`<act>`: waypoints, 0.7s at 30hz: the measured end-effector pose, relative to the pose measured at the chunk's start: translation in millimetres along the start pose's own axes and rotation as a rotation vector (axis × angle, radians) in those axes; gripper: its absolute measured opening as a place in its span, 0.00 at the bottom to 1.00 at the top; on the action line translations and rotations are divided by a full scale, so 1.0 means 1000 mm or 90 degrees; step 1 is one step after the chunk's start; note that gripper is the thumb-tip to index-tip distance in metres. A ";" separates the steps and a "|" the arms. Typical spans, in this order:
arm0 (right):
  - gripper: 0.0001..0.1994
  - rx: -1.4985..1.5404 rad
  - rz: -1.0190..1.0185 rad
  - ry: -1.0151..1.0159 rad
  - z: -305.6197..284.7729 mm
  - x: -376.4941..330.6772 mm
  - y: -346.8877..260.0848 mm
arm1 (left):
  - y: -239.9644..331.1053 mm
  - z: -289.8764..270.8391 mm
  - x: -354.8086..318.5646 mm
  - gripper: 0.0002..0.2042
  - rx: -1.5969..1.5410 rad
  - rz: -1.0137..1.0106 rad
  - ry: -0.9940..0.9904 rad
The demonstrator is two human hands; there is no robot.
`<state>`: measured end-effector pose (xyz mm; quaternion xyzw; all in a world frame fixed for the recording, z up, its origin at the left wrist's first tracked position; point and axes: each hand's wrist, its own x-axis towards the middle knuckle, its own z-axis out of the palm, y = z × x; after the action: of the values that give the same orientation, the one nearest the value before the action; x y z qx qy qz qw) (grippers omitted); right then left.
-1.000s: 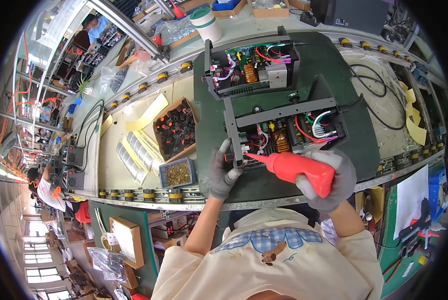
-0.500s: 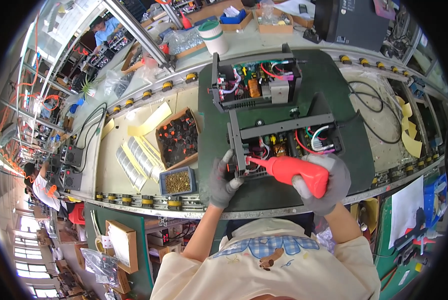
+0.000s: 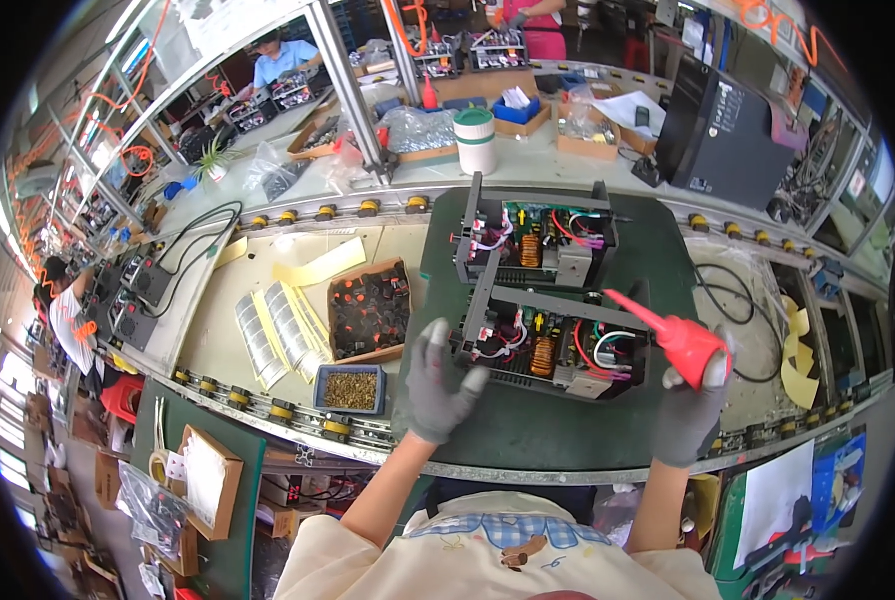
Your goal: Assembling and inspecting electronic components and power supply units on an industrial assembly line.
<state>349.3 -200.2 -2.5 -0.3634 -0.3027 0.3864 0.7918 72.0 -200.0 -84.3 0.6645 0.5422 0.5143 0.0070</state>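
My right hand (image 3: 692,415), in a grey glove, is wrapped round a red squeeze bottle (image 3: 686,345) with a long thin nozzle. The nozzle points up and left, clear of the circuit units. My gloved left hand (image 3: 436,390) is raised with its fingers apart, holding nothing, just left of the nearer unit. That nearer open-frame circuit unit (image 3: 558,345) has a copper coil, coloured wires and a dark metal bar across its top. A similar unit (image 3: 538,240) stands behind it. Both rest on a dark green board (image 3: 528,435).
Left of the board are a carton of black and orange parts (image 3: 370,310), a grey-blue tray of small brass-coloured pieces (image 3: 351,389) and label sheets (image 3: 278,335). Roller rails (image 3: 281,410) edge the line. A white tub (image 3: 475,145) and black computer case (image 3: 723,130) stand behind; co-workers sit farther off.
My right hand has drawn the bottle away from the nearer unit, rightward, and its nozzle now points upward. My left hand has come off that unit's left side and opened. The view has tilted up.
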 end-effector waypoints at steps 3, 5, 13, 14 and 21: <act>0.23 0.191 0.108 -0.055 -0.047 0.007 0.004 | 0.031 0.017 0.018 0.33 0.079 -0.015 0.027; 0.23 0.230 0.133 -0.095 -0.068 0.006 -0.007 | 0.032 0.020 0.024 0.32 0.145 -0.003 0.041; 0.29 0.004 -0.131 0.124 -0.206 0.001 -0.051 | 0.030 0.032 0.025 0.24 0.231 -0.006 0.082; 0.29 0.006 -0.136 0.122 -0.223 -0.002 -0.060 | 0.030 0.031 0.024 0.23 0.232 -0.033 0.065; 0.25 -0.699 -0.243 0.475 -0.350 0.006 -0.060 | 0.031 0.032 0.021 0.24 0.211 -0.059 0.105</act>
<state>642.3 -341.6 -146.2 -0.7608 -0.2204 -0.1202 0.5985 114.0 -180.1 -67.3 0.5864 0.6480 0.4702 -0.1234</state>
